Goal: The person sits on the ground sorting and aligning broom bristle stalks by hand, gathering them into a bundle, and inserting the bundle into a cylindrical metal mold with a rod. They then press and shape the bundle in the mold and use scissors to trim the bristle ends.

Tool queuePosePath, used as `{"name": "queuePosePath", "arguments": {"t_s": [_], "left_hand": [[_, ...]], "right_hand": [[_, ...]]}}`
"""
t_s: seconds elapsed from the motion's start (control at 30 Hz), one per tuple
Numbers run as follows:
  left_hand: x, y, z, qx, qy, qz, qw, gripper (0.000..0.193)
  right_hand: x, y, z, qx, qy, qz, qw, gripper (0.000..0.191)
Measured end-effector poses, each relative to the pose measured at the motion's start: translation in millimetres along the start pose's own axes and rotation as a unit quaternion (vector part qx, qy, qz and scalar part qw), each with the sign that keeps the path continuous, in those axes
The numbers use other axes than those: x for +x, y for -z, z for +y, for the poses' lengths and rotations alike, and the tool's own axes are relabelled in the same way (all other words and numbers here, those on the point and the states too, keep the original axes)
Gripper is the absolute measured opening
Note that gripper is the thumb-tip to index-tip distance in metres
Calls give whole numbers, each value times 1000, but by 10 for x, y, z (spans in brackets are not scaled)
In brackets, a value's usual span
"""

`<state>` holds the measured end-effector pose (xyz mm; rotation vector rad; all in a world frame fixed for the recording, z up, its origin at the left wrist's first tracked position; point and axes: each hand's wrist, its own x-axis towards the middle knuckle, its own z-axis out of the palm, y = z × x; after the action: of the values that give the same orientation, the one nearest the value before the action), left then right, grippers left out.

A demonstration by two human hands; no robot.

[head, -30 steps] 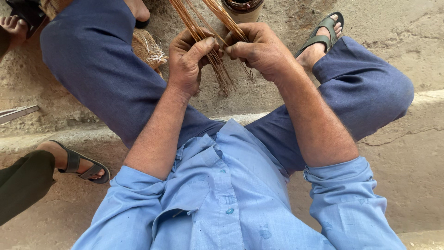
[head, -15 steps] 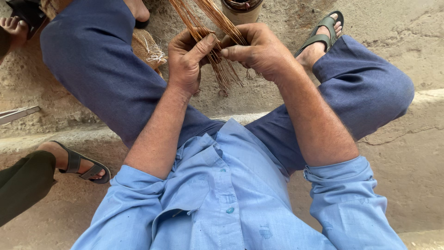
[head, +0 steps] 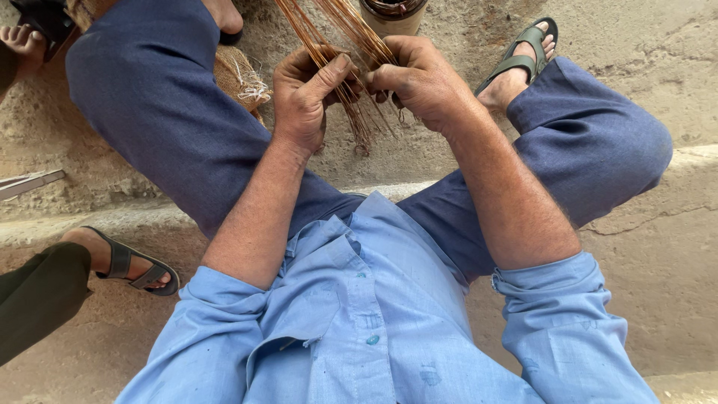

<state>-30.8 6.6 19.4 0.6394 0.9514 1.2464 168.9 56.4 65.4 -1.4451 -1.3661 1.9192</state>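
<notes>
From the head camera, looking down, the person sits on a sandy stone step (head: pixel 673 172) with knees wide apart. Both hands meet out in front, between the knees, and both grip the same bundle of thin brown sticks (head: pixel 351 37).

The left hand (head: pixel 307 97) has its fingers curled tight around the bundle, with the thumb pressed across the front. The right hand (head: pixel 419 78) is just beside it, touching it, and its fingers are pinched shut on the sticks too.

The sticks are long and run away from the body, up past the top of the view. Their short frayed ends (head: pixel 363 131) poke out below the hands, toward the body. Both hands are equally near.

A round container (head: pixel 393 15) stands just beyond the hands.
</notes>
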Motion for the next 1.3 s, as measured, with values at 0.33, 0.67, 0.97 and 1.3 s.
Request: {"name": "queuePosePath", "arguments": {"t_s": [0.33, 0.67, 0.97, 1.3], "left_hand": [[31, 37, -73, -5, 0, 22, 1000, 10], [22, 29, -74, -10, -6, 14, 1000, 10], [9, 17, -29, -11, -2, 3, 1000, 10], [58, 52, -120, -19, -6, 24, 1000, 9]], "right_hand": [[-33, -9, -60, -41, 20, -19, 999, 24], [-26, -20, -80, -62, 6, -6, 998, 23], [-14, 16, -27, -12, 27, -28, 999, 25], [-19, -29, -56, -36, 19, -47, 998, 23]]}}
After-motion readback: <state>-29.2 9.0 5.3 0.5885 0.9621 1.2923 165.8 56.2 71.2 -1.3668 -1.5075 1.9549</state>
